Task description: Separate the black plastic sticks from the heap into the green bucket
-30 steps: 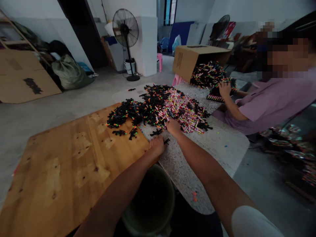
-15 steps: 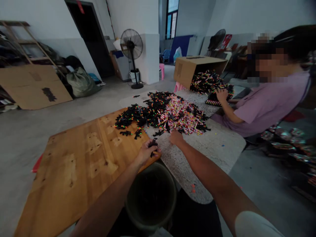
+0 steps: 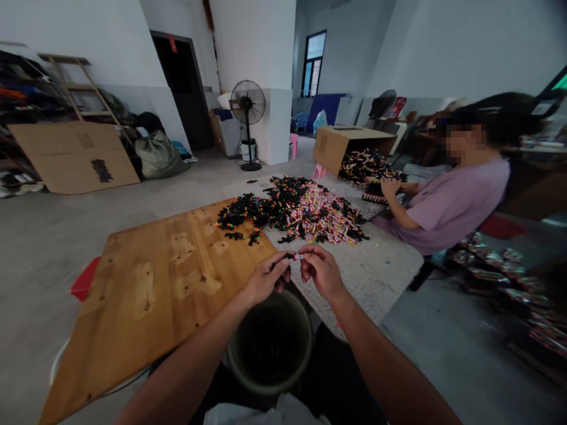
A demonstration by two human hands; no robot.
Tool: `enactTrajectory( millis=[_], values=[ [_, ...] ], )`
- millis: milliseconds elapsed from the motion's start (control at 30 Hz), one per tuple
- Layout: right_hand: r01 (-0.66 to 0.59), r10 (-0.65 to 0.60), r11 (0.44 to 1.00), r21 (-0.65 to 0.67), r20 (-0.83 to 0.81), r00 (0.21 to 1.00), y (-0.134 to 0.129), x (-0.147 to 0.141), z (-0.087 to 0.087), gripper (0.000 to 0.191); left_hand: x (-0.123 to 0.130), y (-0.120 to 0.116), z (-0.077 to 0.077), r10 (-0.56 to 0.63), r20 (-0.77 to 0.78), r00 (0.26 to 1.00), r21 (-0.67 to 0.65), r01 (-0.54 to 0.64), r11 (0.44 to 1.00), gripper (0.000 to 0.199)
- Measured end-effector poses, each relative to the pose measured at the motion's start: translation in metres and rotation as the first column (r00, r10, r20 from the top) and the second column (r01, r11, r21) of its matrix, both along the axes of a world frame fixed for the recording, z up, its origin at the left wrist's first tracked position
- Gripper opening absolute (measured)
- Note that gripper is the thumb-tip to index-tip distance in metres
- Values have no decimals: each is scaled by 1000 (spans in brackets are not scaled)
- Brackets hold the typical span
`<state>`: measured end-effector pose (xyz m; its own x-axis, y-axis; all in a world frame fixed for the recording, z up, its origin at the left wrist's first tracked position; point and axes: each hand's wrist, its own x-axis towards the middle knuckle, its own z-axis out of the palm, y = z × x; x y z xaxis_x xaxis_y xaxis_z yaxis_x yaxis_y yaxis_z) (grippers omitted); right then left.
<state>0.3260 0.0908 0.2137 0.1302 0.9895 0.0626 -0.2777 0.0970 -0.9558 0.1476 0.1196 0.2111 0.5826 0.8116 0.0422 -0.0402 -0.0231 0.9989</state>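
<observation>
Above a dark round bucket, my left hand is closed around a small black toy piece. My right hand pinches a small pink and white tube, whose end meets the black piece. Beyond my hands lies a heap of black pieces with orange and green tips, and a pile of pink and white tubes beside and partly over it. Two black pieces lie apart on the near side of the heap.
A wooden board is at left, a speckled grey table at right. Across it a person in a pink shirt handles black pieces by a tipped cardboard box. A standing fan and a red container are farther off.
My right hand has come back from the tube pile to my left hand with a tube between its fingers. The camera view has shifted, and the other person's hands have moved together.
</observation>
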Motion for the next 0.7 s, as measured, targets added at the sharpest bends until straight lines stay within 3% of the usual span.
enactTrajectory(
  millis=[233, 433, 700],
  values=[
    [2, -1, 1000, 30, -10, 1000, -15, -3, 8, 20, -6, -11, 7, -57, 14, 998, 33, 57, 998, 66],
    [-7, 5, 998, 63, 40, 999, -19, -4, 9, 20, -9, -15, 8, -51, -4, 999, 161, 51, 986, 58],
    [7, -42, 974, 225, 148, 988, -26, -6, 9, 17, -12, -14, 11, -116, 94, 989, -39, 120, 992, 53]
  ],
)
